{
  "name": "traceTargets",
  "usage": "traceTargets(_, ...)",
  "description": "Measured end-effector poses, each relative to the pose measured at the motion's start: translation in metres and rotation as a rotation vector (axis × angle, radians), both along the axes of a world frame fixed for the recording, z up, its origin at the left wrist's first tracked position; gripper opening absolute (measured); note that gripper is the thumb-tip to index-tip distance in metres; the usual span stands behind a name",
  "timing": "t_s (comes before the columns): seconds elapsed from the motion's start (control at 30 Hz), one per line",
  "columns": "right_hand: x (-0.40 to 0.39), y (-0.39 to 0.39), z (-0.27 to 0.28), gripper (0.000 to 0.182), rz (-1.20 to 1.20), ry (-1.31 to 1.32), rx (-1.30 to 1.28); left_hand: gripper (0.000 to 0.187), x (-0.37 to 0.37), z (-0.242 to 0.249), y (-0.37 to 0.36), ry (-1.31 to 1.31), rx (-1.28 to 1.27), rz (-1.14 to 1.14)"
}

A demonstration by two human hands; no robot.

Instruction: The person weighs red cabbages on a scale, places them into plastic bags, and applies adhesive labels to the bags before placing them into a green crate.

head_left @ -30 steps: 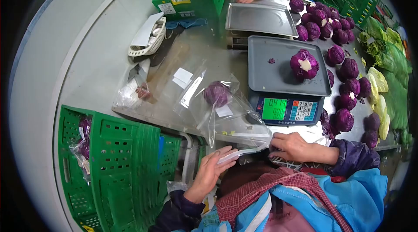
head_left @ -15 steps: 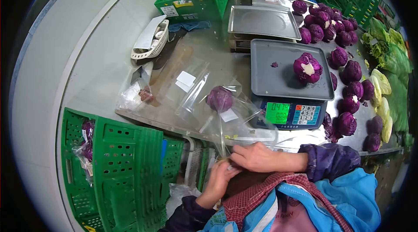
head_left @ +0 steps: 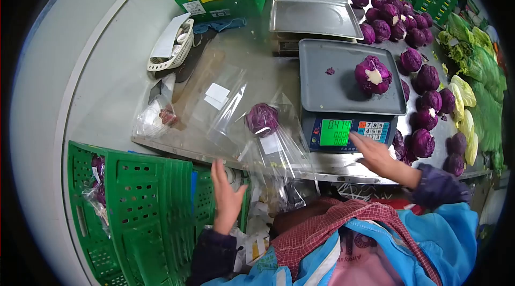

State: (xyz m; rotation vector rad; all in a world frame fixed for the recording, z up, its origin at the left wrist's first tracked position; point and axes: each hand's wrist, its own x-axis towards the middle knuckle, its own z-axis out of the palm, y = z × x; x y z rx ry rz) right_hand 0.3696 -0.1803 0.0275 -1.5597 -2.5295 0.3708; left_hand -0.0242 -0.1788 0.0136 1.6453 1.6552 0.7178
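Already one cabbage (head_left: 262,118) sits bagged beyond my spread, empty left fingers (head_left: 219,170); another (head_left: 373,75) waits on the scale (head_left: 343,90), whose keypad (head_left: 374,131) my right fingers (head_left: 358,139) reach, holding nothing.

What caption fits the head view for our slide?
Right hand reaches to the scale's keypad, a red cabbage on its tray; left hand open beside a bagged cabbage.

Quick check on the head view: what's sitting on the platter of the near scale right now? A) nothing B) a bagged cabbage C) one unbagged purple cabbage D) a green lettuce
C: one bare purple cabbage rests on the near scale platter, cut stem up, while the right hand reaches to the keypad below it.
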Motion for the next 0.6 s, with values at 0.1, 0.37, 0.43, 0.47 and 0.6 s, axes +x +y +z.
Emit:
traceTargets(0.1,-0.064,0.044,-0.018,0.069,0.166,0.079,0.298,0.072,0.026,-0.003,0.018,0.363,0.487,-0.175)
traceTargets(0.37,-0.110,0.084,-0.058,0.014,-0.261,1.125,-0.489,0.039,-0.015,-0.018,0.047,-0.658,-0.229,0.026)
traceTargets(0.43,-0.117,0.083,-0.055,0.031,-0.358,1.133,-0.703,0.059,-0.022,-0.037,0.052,-0.702,-0.236,0.052)
traceTargets(0.47,-0.121,0.085,-0.048,0.031,-0.354,1.131,-0.701,0.061,-0.024,-0.040,0.054,-0.694,-0.341,0.092)
traceTargets(0.6,-0.147,0.098,-0.016,0.061,-0.366,0.792,-0.072,0.062,-0.026,-0.059,0.064,-0.691,-0.488,0.151)
